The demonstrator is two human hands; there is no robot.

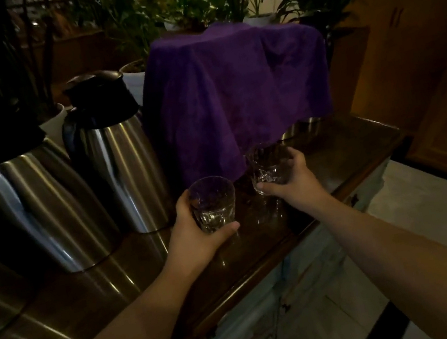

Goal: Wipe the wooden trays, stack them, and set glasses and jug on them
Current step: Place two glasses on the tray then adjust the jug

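the nearer glass point(212, 204), clear and cut with facets, sits in the left hand point(197, 233), fingers curled round its far side and the thumb pressed along its base. it is above the dark wooden countertop point(341, 155), close to the front edge; whether its base touches the wood cannot be told. the second glass point(268, 170), of the same kind, is gripped by the right hand point(292, 178), thumb on the near wall and fingers wrapped behind, a little further back and to the right, just under the hanging hem of a purple cloth point(233, 93). that cloth is draped over something bulky standing toward the back of the countertop, with a strip of shiny metal point(301, 126) showing below its right hem. to the left of the cloth stand two steel jugs with black lids, one point(117, 163) just beside the cloth and a bigger-looking one point(36, 206) nearer the left end. leafy potted plants point(189, 6) fill the space behind the back edge.
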